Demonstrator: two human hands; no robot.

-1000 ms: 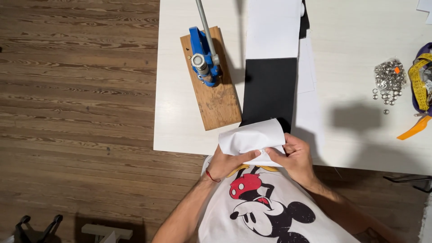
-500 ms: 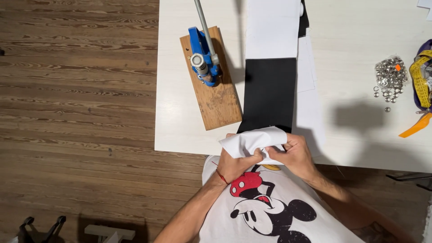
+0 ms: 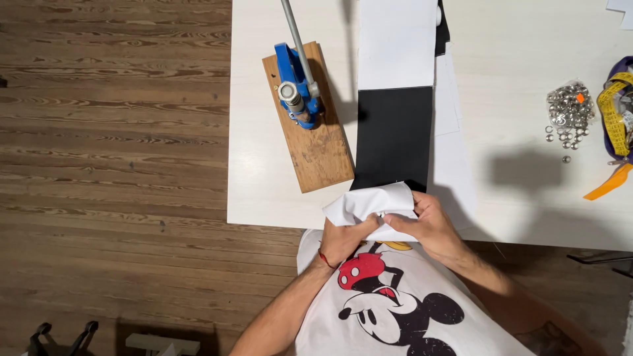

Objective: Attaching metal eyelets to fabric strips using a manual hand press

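Left hand (image 3: 344, 238) and right hand (image 3: 427, 224): fingers closed on white cloth (image 3: 369, 203) at table (image 3: 264, 191) edge | light, soft, limp; best pinched along the edges.

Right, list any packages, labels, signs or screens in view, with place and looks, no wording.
Clear plastic bag of silver metal snaps: on the white table, far right; lumpy, shiny, with a small orange tag.
White folded fabric piece: held by left hand and right hand; no label visible.
No signs or screens.

One blue press (image 3: 298, 89), one black sheet (image 3: 393, 135), perhaps thirty snaps (image 3: 568, 112)
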